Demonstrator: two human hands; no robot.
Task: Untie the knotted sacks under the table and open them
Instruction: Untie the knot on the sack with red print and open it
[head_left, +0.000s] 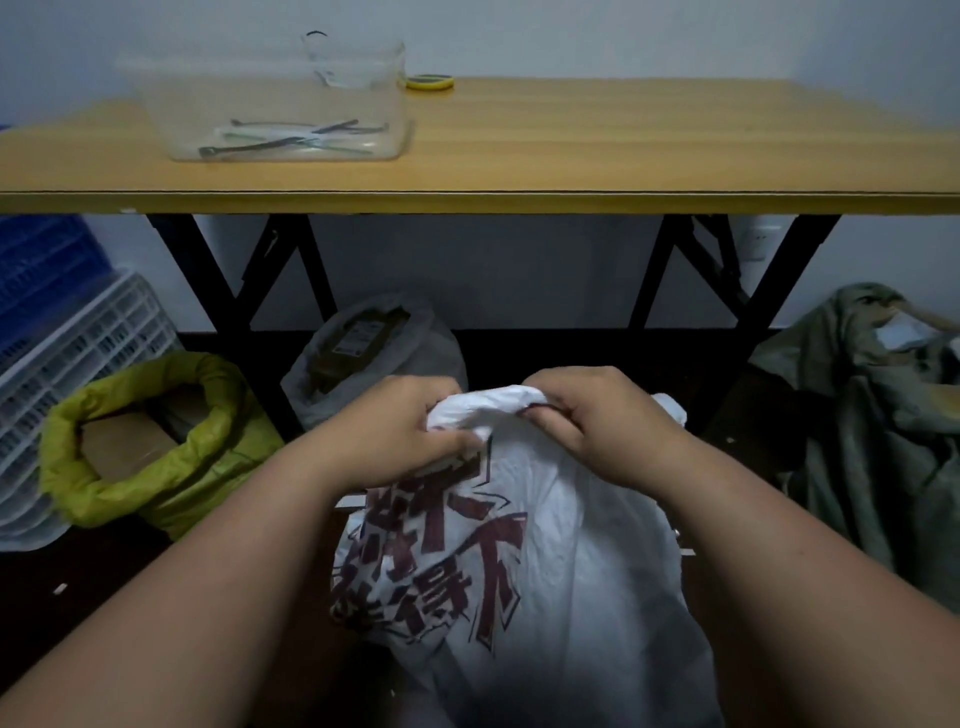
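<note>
A white sack (545, 571) with dark red printed characters stands on the floor in front of me, below the table edge. Its top is bunched into a knot (493, 410). My left hand (400, 431) grips the left side of the bunched top, fingers curled round the fabric. My right hand (597, 421) pinches the right side of the same knot. Behind it stands a grey sack (374, 358) with its mouth open and a dark package showing inside. A yellow-green sack (156, 441) at the left is open with rolled rim, cardboard boxes inside.
A wooden table (571, 156) on black legs (234, 291) spans the view, bearing a clear plastic tub (280, 104) with cable ties and a yellow tape roll (430, 81). White and blue crates (67, 338) lean at far left. An olive-green sack (872, 415) slumps at right.
</note>
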